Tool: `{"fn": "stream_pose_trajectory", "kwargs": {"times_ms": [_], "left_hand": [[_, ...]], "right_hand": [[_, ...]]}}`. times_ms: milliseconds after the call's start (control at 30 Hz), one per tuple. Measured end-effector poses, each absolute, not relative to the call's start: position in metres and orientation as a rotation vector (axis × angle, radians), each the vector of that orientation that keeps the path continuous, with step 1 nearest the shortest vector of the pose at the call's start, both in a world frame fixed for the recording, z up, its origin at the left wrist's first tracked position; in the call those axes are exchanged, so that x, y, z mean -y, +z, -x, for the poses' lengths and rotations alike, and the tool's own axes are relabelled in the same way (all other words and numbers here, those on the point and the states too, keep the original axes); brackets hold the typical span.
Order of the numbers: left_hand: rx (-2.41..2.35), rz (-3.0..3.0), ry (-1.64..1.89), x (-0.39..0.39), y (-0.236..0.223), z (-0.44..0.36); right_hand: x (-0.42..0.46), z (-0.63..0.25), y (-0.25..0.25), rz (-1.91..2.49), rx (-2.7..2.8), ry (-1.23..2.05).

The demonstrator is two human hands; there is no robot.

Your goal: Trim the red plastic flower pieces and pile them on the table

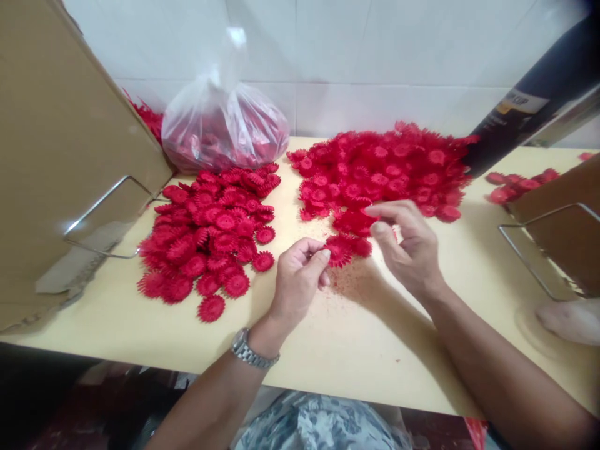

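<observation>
My left hand (pixel 300 275), with a metal wristwatch (pixel 253 350) on its wrist, pinches the edge of a red toothed disc, like a flower head (pixel 339 251), between thumb and fingers. My right hand (pixel 407 244) hovers just right of it, thumb and index fingertip slightly apart, with nothing I can make out between them. Behind these fingertips lie more red flower discs (pixel 349 222), joining a large loose heap (pixel 375 165) at the back. A second heap of red flower discs (pixel 213 228) spreads over the table (pixel 347 356) to the left of my left hand.
A knotted clear plastic bag (pixel 225 125) full of red pieces stands by the tiled wall. Cardboard boxes with wire handles flank the table, one at left (pixel 70 150) and one at right (pixel 557 225). A dark roll-like object (pixel 525 106) leans at back right. Red crumbs dot the tabletop.
</observation>
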State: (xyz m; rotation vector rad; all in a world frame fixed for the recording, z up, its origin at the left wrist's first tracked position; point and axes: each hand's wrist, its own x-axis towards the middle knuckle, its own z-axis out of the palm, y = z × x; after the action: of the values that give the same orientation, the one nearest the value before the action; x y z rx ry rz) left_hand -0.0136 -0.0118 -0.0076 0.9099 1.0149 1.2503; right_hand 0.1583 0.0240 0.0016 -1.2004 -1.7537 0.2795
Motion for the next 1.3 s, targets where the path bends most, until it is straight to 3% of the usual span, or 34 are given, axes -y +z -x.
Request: {"fn": "stream_pose_trajectory", "kwargs": {"times_ms": [133, 233, 433, 700, 1067, 1300], "left_hand": [[-1.021, -0.958, 1.229, 0.014, -0.011, 0.010], [-1.007, -0.980, 1.217, 0.014, -0.012, 0.008], [-0.956, -0.981, 1.166, 0.016, -0.007, 0.010], [-0.967, -0.934, 1.131, 0.014, -0.012, 0.009], [-0.877, -0.732, 1.185, 0.013, -0.002, 0.007], [-0.918, -0.832, 1.161, 0.013, -0.007, 0.007]], "right_hand": [[-0.005, -0.133, 0.007, 0.969, 1.620, 1.277], [-0.002, -0.127, 0.004, 0.892, 1.475, 1.483], [-0.006, -0.132, -0.006, 1.188, 1.621, 1.068], [-0.003, -0.124, -0.008, 1.284, 1.724, 0.876], [-0.010, -0.126, -0.015, 0.885, 1.840, 0.221], [-0.008, -0.122, -0.011, 0.884, 1.917, 0.205]]}}
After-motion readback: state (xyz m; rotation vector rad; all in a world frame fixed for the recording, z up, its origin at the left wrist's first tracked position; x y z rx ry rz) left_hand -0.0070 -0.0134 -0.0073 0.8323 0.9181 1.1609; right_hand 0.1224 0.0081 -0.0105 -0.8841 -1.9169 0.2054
